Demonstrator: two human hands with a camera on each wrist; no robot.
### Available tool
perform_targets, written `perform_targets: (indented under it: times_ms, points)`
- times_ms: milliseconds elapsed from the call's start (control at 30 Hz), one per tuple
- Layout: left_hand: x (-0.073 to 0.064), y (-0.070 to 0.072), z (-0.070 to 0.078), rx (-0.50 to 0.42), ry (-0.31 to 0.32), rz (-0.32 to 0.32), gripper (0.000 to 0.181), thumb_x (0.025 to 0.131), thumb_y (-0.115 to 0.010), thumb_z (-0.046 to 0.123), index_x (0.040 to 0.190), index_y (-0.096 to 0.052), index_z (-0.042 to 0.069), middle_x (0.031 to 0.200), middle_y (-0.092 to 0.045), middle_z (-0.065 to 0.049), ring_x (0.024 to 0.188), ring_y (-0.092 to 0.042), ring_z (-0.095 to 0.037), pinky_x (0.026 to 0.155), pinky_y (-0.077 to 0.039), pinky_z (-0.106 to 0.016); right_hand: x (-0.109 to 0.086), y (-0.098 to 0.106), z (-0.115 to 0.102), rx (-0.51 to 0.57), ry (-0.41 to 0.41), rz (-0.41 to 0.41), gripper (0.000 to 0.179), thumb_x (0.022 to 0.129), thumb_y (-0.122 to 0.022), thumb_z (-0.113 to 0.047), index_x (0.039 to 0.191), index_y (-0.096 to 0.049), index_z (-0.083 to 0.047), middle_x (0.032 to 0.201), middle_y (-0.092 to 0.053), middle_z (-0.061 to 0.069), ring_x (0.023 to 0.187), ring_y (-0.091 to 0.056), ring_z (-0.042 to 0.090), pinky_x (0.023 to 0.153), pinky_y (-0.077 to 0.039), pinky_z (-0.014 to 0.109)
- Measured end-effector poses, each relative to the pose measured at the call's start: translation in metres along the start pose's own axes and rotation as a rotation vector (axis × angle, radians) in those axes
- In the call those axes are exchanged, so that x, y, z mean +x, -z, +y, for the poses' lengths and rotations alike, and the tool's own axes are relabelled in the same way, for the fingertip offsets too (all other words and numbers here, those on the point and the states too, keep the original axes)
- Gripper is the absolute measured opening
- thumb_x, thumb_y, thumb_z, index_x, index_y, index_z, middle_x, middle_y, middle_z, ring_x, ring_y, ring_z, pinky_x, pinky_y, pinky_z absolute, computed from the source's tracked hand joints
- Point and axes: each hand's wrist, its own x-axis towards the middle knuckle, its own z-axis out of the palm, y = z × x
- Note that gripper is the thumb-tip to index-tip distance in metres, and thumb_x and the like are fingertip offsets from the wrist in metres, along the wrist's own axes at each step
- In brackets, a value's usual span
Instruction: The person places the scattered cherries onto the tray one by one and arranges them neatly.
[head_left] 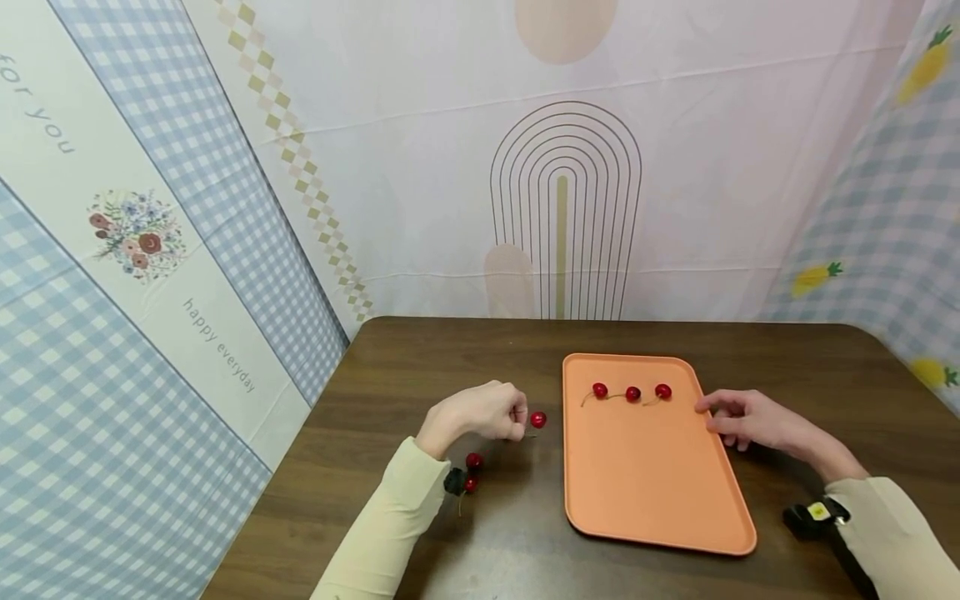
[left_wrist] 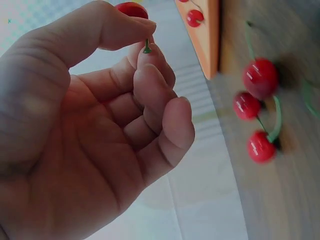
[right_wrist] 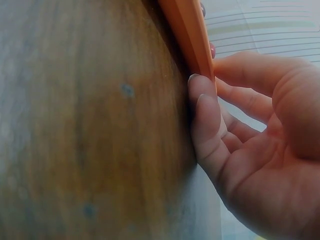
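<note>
My left hand [head_left: 487,410] pinches a red cherry [head_left: 538,419] by its green stem between thumb and fingertips, above the table left of the tray. In the left wrist view this cherry [left_wrist: 132,9] shows partly behind the thumb. With thumb and fingers on either side of the rim, my right hand [head_left: 761,421] grips the right edge of an orange tray [head_left: 652,492]. Three cherries with stems lie in a row near the tray's far end, the middle cherry [head_left: 633,394] among them. In the right wrist view, the tray's side [right_wrist: 192,37] runs between the fingers.
More loose cherries [left_wrist: 261,77] lie on the dark wooden table [head_left: 450,350], beside the left wrist. Part of that group is hidden by the wrist strap [head_left: 454,481] in the head view. A printed cloth [head_left: 420,183] hangs behind the table.
</note>
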Motion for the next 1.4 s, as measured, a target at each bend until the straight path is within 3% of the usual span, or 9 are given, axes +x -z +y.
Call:
perform_targets:
  times_ms: [433,900,1200,1400]
  points:
    - [0.045,-0.002,0.03,0.017,-0.122,0.042,0.008,0.086,-0.061,0.015,0.079,-0.063,0.019,0.072,-0.057,0.009,0.061,-0.049,-0.003,0.056,-0.04,-0.017,0.0,0.001,0.001,0.001,0.001,0.006,0.04,0.097,-0.06,-0.018,0.129,-0.053,0.005,0.082,-0.06,0.008,0.066,-0.058,0.014,0.058,-0.053,0.031]
    - [0.093,-0.014,0.048,-0.047,-0.21,0.0,0.011,0.088,-0.059,0.01,0.077,-0.061,0.014,0.07,-0.052,0.008,0.06,-0.043,-0.002,0.058,-0.035,-0.014,0.001,0.001,0.003,-0.009,0.012,0.004,0.039,0.098,-0.059,-0.018,0.129,-0.053,0.005,0.083,-0.06,0.006,0.066,-0.058,0.014,0.058,-0.053,0.031]
    - [0.119,-0.026,0.061,-0.07,-0.189,-0.024,0.015,0.09,-0.06,0.011,0.076,-0.059,0.015,0.071,-0.053,0.008,0.058,-0.041,-0.003,0.056,-0.034,-0.014,0.0,0.001,0.003,-0.012,0.017,0.008,0.039,0.098,-0.059,-0.018,0.128,-0.054,0.005,0.082,-0.06,0.005,0.066,-0.058,0.014,0.058,-0.053,0.031]
    - [0.138,-0.034,0.073,-0.045,-0.153,-0.046,0.028,0.09,-0.056,0.01,0.065,-0.048,0.017,0.061,-0.039,0.006,0.053,-0.031,-0.005,0.054,-0.028,-0.016,0.0,0.001,0.003,-0.011,0.01,0.007,0.04,0.097,-0.06,-0.02,0.128,-0.054,0.004,0.082,-0.061,0.006,0.067,-0.059,0.014,0.058,-0.053,0.032]
